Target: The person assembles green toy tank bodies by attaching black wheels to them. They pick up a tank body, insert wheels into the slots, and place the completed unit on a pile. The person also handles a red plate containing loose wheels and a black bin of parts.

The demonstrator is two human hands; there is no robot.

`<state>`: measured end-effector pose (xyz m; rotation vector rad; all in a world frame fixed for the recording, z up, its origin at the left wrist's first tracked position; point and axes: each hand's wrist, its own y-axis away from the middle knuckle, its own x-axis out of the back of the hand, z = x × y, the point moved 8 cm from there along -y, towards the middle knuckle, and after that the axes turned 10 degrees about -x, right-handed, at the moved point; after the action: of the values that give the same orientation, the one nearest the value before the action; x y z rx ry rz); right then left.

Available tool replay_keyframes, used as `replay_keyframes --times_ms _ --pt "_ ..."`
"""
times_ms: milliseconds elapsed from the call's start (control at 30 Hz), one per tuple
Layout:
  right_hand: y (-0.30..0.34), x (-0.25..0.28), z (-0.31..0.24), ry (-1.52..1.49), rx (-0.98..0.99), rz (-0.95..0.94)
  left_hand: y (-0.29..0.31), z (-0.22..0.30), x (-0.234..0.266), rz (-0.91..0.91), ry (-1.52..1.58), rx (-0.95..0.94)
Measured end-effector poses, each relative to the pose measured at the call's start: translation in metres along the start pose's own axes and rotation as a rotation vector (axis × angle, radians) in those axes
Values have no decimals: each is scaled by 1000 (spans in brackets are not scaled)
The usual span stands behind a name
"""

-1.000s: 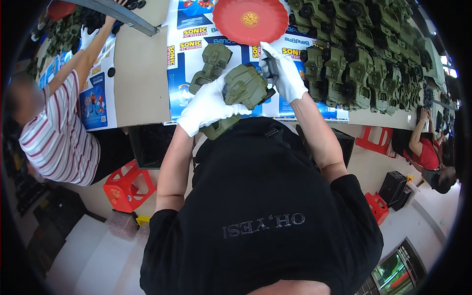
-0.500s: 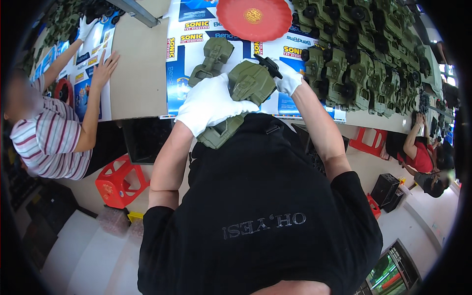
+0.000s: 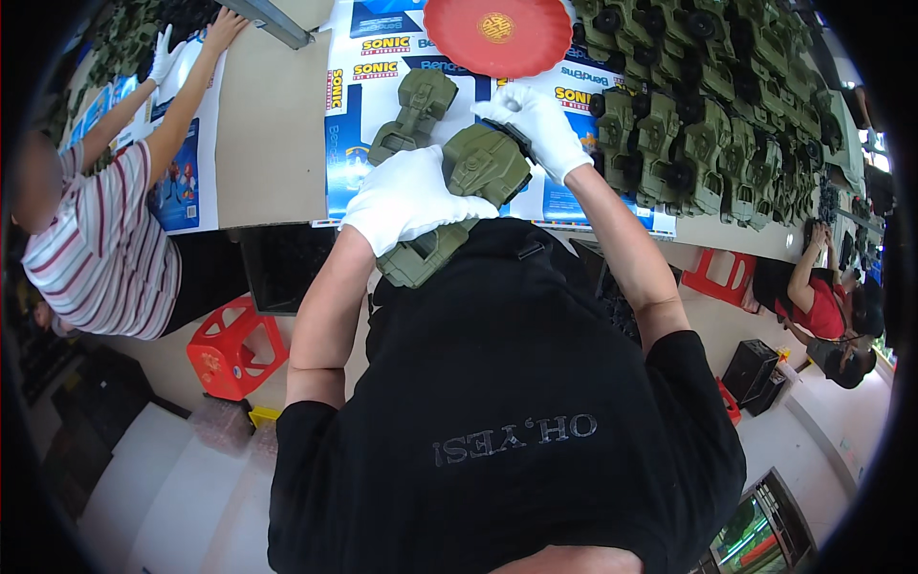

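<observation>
My white-gloved left hand (image 3: 402, 199) is wrapped round an olive-green toy military truck (image 3: 486, 165), held tilted just above the table's near edge. The truck's lower body shows below that hand. Along the far right end of the truck runs a black bar-shaped part (image 3: 519, 142). My right hand (image 3: 537, 122), also gloved in white, closes its fingers at this bar's far end; the fingertips are partly hidden. Just beyond my left hand, a second olive-green toy truck (image 3: 418, 110) lies on the printed sheet.
A red scalloped plate (image 3: 497, 43) sits at the far side of the printed sheet (image 3: 344, 91). Rows of green toy trucks (image 3: 669, 124) fill the table's right. A metal post (image 3: 273, 21) rises at the left, near a co-worker (image 3: 100, 249). A red stool (image 3: 234, 349) stands below.
My right hand has moved up and left over the truck's end. The black bar, which stuck out before, now lies closer along the truck. The co-worker's arm reaches farther away.
</observation>
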<state>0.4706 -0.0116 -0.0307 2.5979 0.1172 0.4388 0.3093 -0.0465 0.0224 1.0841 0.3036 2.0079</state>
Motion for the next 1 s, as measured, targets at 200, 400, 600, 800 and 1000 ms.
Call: replay_keyframes --times_ms 200,400,600,800,1000 --pt "-6 -15 13 -208 -143 -180 -2 6 -3 29 -37 -102" --pt "14 -24 29 -572 -435 -283 2 20 2 9 -141 -53" --pt "42 -8 12 -379 -558 -310 5 37 -4 291 -459 -218" --pt "44 2 23 -422 -553 -300 19 64 -15 681 -702 -480" --pt "64 -4 37 -864 -443 2 25 77 -21 543 -678 -475"
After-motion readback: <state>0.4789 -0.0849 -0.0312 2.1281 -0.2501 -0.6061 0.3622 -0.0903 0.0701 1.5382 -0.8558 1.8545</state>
